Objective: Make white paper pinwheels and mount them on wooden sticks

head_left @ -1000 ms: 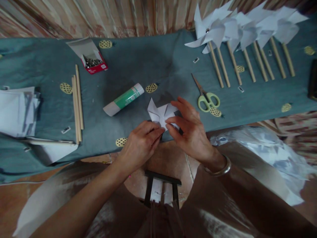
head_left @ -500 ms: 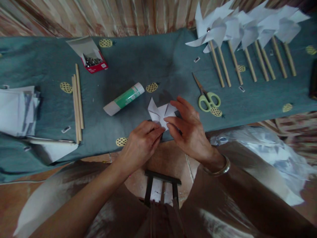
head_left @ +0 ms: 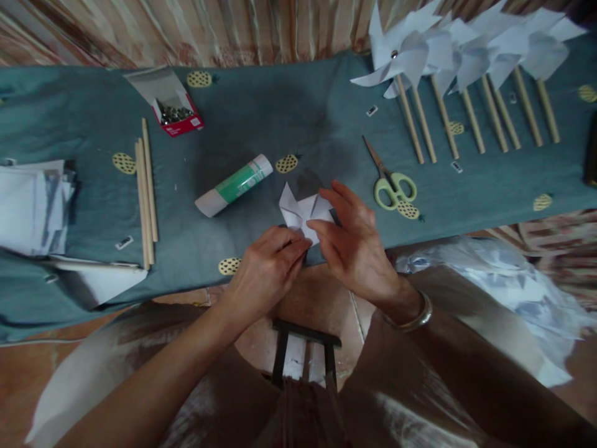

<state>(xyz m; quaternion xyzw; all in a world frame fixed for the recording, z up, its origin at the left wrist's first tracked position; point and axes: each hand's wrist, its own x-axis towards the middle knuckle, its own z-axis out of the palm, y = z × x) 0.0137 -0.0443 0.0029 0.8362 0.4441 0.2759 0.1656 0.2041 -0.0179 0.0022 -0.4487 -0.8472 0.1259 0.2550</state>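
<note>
A half-folded white paper pinwheel (head_left: 301, 211) lies at the near edge of the teal cloth (head_left: 298, 112). My left hand (head_left: 265, 270) pinches its near corner with closed fingers. My right hand (head_left: 357, 246), a bangle on its wrist, rests on the paper's right side, thumb and forefinger pressing a flap, the other fingers stretched out. A green and white glue stick (head_left: 233, 185) lies just left of the paper. Green-handled scissors (head_left: 392, 183) lie to the right.
Several finished paper pinwheels on wooden sticks (head_left: 448, 68) lie at the far right. A red box of pins (head_left: 175, 115) sits at the back left, loose wooden sticks (head_left: 147, 193) and a stack of white paper (head_left: 32, 208) at the left. A plastic bag (head_left: 508, 292) lies by my right knee.
My right hand has shifted slightly left and closer over the paper's centre. The left hand keeps its pinch in place.
</note>
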